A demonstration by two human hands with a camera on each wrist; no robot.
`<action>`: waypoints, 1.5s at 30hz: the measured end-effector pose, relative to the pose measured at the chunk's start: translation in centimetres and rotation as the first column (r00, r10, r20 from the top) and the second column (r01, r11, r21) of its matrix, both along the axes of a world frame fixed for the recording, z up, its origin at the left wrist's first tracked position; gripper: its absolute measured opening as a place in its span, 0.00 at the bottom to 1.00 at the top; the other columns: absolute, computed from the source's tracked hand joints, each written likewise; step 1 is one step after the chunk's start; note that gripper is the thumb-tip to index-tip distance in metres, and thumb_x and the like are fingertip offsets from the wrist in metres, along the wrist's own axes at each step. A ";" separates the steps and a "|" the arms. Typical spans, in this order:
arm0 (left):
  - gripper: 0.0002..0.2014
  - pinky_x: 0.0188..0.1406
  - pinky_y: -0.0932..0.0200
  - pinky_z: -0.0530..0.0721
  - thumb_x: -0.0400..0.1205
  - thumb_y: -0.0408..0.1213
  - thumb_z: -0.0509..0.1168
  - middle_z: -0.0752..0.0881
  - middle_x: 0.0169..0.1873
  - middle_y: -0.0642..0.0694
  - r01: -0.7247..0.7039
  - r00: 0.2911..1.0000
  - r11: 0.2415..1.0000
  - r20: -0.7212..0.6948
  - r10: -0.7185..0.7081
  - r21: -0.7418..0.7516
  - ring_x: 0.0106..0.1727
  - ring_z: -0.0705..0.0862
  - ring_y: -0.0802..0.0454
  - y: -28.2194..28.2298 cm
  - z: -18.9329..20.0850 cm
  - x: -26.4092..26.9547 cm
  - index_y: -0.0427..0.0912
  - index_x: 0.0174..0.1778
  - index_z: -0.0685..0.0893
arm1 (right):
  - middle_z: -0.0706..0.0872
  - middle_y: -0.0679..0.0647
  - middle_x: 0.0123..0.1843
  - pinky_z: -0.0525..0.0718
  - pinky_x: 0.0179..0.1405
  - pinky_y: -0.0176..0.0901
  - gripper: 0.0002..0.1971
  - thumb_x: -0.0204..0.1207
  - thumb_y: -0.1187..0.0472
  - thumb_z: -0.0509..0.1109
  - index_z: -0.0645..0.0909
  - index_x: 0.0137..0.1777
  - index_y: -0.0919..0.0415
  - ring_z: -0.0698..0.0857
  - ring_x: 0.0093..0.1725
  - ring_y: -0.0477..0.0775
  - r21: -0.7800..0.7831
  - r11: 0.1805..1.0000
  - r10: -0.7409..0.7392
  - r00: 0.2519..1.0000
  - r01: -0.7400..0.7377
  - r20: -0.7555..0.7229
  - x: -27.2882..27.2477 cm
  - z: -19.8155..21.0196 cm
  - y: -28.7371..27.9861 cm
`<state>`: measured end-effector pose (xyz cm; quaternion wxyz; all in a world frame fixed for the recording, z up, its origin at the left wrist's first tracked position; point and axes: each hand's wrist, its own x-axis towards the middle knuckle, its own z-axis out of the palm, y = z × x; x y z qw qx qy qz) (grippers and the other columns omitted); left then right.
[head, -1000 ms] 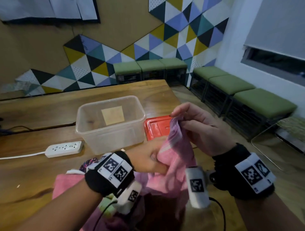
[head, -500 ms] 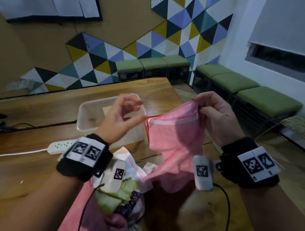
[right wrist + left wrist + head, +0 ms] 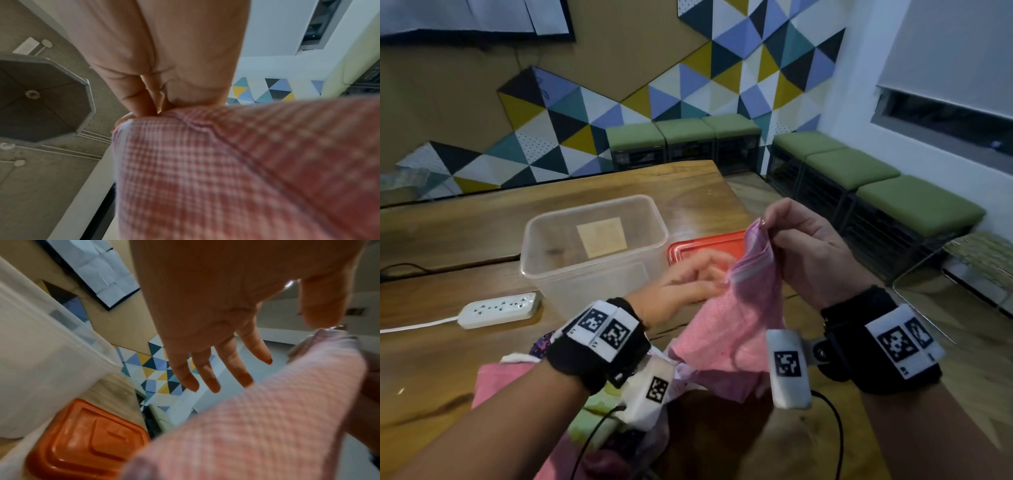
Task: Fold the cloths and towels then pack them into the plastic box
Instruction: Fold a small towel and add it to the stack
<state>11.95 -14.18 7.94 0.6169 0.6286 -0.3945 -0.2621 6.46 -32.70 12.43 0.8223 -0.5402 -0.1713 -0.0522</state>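
Observation:
My right hand [image 3: 770, 228] pinches the top corner of a pink checked cloth [image 3: 736, 329] and holds it up above the table's near right part. The cloth [image 3: 226, 170] hangs down from that pinch. My left hand [image 3: 709, 274] is beside the cloth's left edge with its fingers [image 3: 207, 379] spread straight and nothing in them. The clear plastic box [image 3: 592, 253] stands on the wooden table [image 3: 465, 226], with only a tan square showing at its bottom. A heap of other cloths [image 3: 599, 418] lies under my left wrist.
The box's red lid [image 3: 702, 245] lies flat just right of the box. A white power strip [image 3: 500, 308] with its cable sits left of the box. Green-cushioned stools [image 3: 873, 185] line the walls beyond the table's right edge.
The left hand has dropped from above the box toward the cloth's left edge. The cloth, spread wide half a second ago, now hangs narrow from my right hand's pinch.

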 end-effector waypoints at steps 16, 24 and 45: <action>0.10 0.45 0.61 0.79 0.70 0.55 0.70 0.81 0.34 0.56 -0.695 0.478 0.692 0.593 0.648 -0.196 0.40 0.78 0.60 6.5 7.1 2.8 0.56 0.35 0.78 | 0.82 0.46 0.38 0.75 0.34 0.26 0.14 0.76 0.76 0.61 0.75 0.53 0.57 0.81 0.36 0.38 -0.360 0.581 -0.619 0.684 0.730 0.386 2.7 0.4 0.2; 0.06 0.31 0.67 0.81 0.81 0.42 0.64 0.83 0.36 0.47 -0.820 0.378 0.573 0.740 0.556 -0.011 0.36 0.84 0.53 7.0 8.7 2.6 0.45 0.43 0.77 | 0.85 0.50 0.34 0.78 0.29 0.35 0.15 0.75 0.72 0.62 0.76 0.40 0.48 0.82 0.31 0.48 -0.381 0.483 -0.664 0.614 0.788 0.427 3.7 1.4 0.9; 0.08 0.40 0.68 0.81 0.83 0.31 0.58 0.78 0.39 0.50 -0.622 0.544 0.709 0.467 0.697 -0.333 0.40 0.79 0.58 6.8 10.0 1.3 0.51 0.44 0.72 | 0.77 0.54 0.35 0.76 0.31 0.39 0.09 0.74 0.70 0.59 0.73 0.42 0.54 0.77 0.33 0.53 -0.216 0.730 -0.557 0.748 0.648 0.361 1.0 1.1 1.4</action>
